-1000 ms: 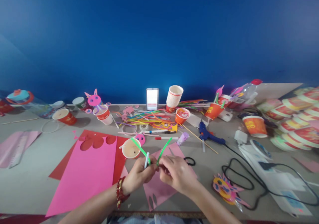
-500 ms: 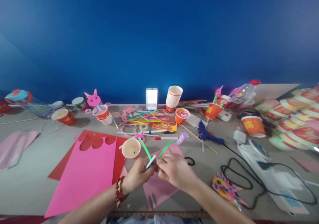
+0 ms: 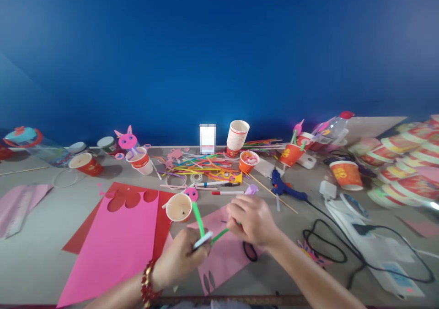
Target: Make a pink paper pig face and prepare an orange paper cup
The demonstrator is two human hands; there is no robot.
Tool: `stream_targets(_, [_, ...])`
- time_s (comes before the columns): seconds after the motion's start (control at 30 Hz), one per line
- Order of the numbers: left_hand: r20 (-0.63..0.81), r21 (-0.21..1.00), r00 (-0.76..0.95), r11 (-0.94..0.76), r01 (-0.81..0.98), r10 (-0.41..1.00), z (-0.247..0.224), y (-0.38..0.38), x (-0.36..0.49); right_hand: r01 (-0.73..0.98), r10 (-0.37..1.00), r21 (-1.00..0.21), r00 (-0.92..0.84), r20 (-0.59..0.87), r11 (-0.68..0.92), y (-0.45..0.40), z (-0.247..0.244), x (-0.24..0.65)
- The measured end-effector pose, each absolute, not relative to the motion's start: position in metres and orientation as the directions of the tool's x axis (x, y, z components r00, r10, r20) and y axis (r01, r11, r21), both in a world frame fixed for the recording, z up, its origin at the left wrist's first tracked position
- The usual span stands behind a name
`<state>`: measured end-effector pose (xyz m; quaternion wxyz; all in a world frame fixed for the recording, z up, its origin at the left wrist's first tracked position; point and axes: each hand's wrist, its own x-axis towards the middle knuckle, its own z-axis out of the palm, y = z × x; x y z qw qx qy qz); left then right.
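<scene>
My left hand (image 3: 183,253) is closed around a green pipe cleaner (image 3: 198,218), low over the light pink sheet (image 3: 222,265). A short white stick (image 3: 203,240) lies in the same grip, across the fingers. One end of the pipe cleaner stands up; the other slants right to my right hand (image 3: 254,219), whose fingers are pinched on it. Below the right hand shows a black loop (image 3: 249,252), mostly hidden; whether the hand touches it, I cannot tell. A paper cup (image 3: 179,208) stands just beyond the left hand, beside a pink cut-out face (image 3: 191,192).
Bright pink (image 3: 120,240) and red sheets (image 3: 77,235) lie at left. Pipe cleaners (image 3: 206,167) are heaped at the back, near stacked cups (image 3: 238,137). To the right are a blue glue gun (image 3: 288,190), its cord, a power strip (image 3: 373,249) and paper cups (image 3: 346,175).
My hands have moved apart: the left down and slightly left, the right up and rightward, stretching the pipe cleaner's right end between them. The black loop has shifted nearer and left.
</scene>
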<state>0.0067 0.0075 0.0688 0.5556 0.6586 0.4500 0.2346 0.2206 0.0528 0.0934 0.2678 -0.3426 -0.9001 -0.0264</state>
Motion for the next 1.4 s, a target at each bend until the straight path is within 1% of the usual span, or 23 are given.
stream_targets(0.07, [-0.231,0.969,0.449,0.162,0.187,0.863,0.070,0.007,0.004,0.578,0.540,-0.143,-0.607,0.583,0.804,0.049,0.107,0.228])
stream_targets(0.17, [-0.266,0.950,0.467,0.310,-0.020,0.843,0.067,0.010,0.004,0.537,0.523,-0.241,-0.468,0.712,0.808,0.039,0.115,0.233])
stream_targets(0.23, [-0.257,0.934,0.501,0.346,-0.091,0.826,0.065,0.013,0.006,0.535,0.516,-0.283,-0.355,0.780,0.796,0.032,0.112,0.236])
stream_targets(0.33, [-0.220,0.926,0.519,0.344,-0.156,0.826,0.061,0.017,0.009,0.524,0.482,-0.294,-0.267,0.834,0.799,0.018,0.100,0.242])
stream_targets(0.4, [-0.206,0.922,0.503,0.339,-0.188,0.839,0.058,0.020,0.010,0.498,0.520,-0.367,-0.209,0.829,0.786,0.007,0.092,0.248])
stream_targets(0.47, [-0.223,0.908,0.493,0.364,-0.209,0.841,0.055,0.021,0.012,0.433,0.589,-0.475,-0.180,0.787,0.766,-0.003,0.085,0.252])
stream_targets(0.53, [-0.243,0.892,0.493,0.393,-0.225,0.835,0.053,0.022,0.013,0.354,0.639,-0.543,-0.274,0.719,0.762,-0.010,0.079,0.253])
stream_targets(0.57, [-0.248,0.888,0.491,0.399,-0.231,0.835,0.052,0.023,0.014,0.348,0.652,-0.553,-0.341,0.677,0.757,-0.012,0.077,0.254])
stream_targets(0.63, [-0.250,0.889,0.476,0.395,-0.232,0.843,0.051,0.022,0.016,0.403,0.677,-0.544,-0.464,0.571,0.736,-0.013,0.072,0.253])
stream_targets(0.7, [-0.252,0.896,0.458,0.384,-0.221,0.852,0.051,0.021,0.018,0.478,0.717,-0.538,-0.519,0.465,0.695,-0.010,0.066,0.252])
stream_targets(0.83, [-0.199,0.917,0.469,0.332,-0.221,0.860,0.049,0.017,0.021,0.552,0.798,-0.588,-0.509,0.323,0.591,0.002,0.058,0.247])
stream_targets(0.93, [-0.162,0.925,0.516,0.312,-0.218,0.841,0.046,0.014,0.024,0.602,0.874,-0.643,-0.413,0.256,0.473,0.011,0.055,0.238])
stream_targets(1.0, [-0.147,0.926,0.548,0.308,-0.216,0.824,0.044,0.011,0.025,0.532,0.906,-0.744,-0.345,0.245,0.404,0.016,0.055,0.231])
stream_targets(1.07, [-0.139,0.927,0.571,0.309,-0.212,0.809,0.041,0.009,0.026,0.399,0.924,-0.846,-0.290,0.250,0.354,0.021,0.054,0.227])
stream_targets(1.17, [-0.145,0.927,0.578,0.315,-0.205,0.803,0.040,0.007,0.027,0.213,0.946,-0.939,-0.244,0.214,0.268,0.024,0.053,0.225])
stream_targets(1.23, [-0.151,0.926,0.567,0.316,-0.205,0.810,0.041,0.006,0.028,0.091,0.950,-0.979,-0.274,0.150,0.180,0.025,0.051,0.226])
stream_targets(1.3, [-0.155,0.926,0.552,0.314,-0.207,0.820,0.041,0.007,0.028,0.003,0.941,-0.995,-0.327,0.090,0.096,0.025,0.050,0.228])
stream_targets(1.37, [-0.154,0.928,0.541,0.309,-0.207,0.826,0.041,0.008,0.028,-0.019,0.930,-0.997,-0.359,0.078,0.077,0.024,0.050,0.229])
stream_targets(1.4, [-0.151,0.931,0.541,0.304,-0.204,0.828,0.041,0.009,0.028,-0.008,0.925,-0.995,-0.368,0.095,0.099,0.024,0.050,0.230])
